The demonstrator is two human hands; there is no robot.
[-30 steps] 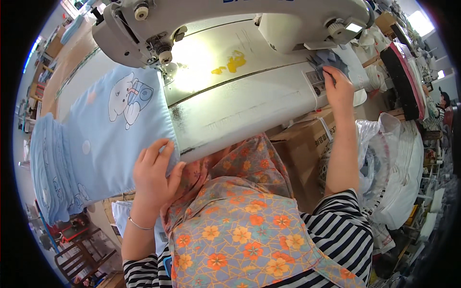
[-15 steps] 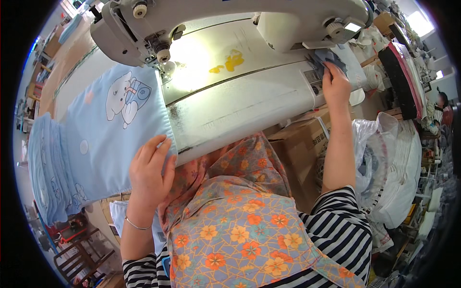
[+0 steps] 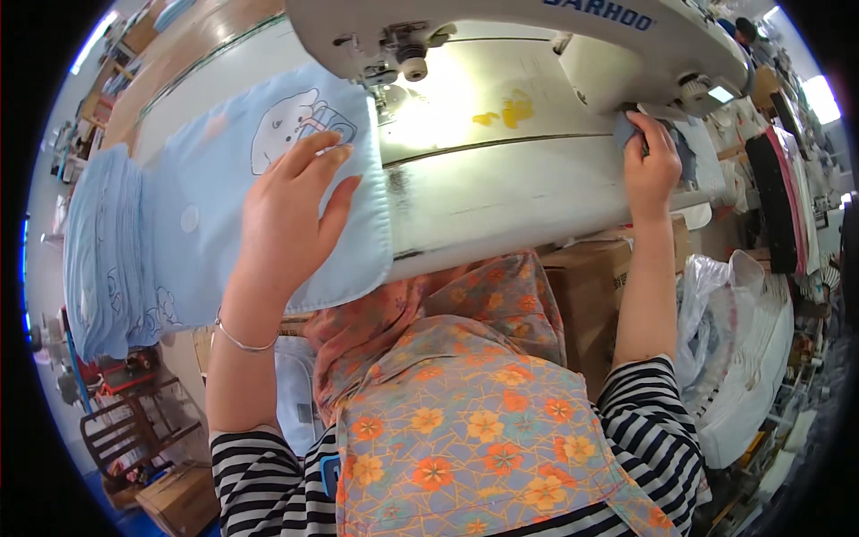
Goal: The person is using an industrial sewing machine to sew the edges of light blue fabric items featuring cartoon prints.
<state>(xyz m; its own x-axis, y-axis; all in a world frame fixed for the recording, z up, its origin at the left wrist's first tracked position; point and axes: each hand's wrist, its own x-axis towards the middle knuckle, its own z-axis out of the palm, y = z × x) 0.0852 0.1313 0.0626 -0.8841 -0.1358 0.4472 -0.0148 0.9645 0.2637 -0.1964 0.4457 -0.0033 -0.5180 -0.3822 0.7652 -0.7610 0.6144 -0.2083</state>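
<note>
A light-blue quilted cloth [image 3: 224, 161] with a cartoon puppy print lies on the sewing machine bed, its stitched edge next to the needle area. Over it reaches my left hand [image 3: 291, 210], fingers stretched out across the puppy's lower part and thumb apart; it grips nothing. At the right end of the bed, under the machine's pillar, my right hand [image 3: 652, 166] pinches a small blue-grey piece [image 3: 625, 132], perhaps fabric; its shape is partly hidden by the fingers. The white sewing machine [image 3: 501, 36] spans the top, its lamp lighting the bed.
Folded light-blue cloths [image 3: 106, 251] are bunched at the bed's left. Below the bed stands a cardboard box [image 3: 586, 295]. On the right are a clear plastic bag [image 3: 711, 304] and white stacked material [image 3: 756, 367]. A brown chair frame [image 3: 130, 438] stands lower left.
My left hand has moved up and forward over the puppy print. My right hand has turned and now pinches the blue-grey piece, off the darker items there. The whole view has shifted.
</note>
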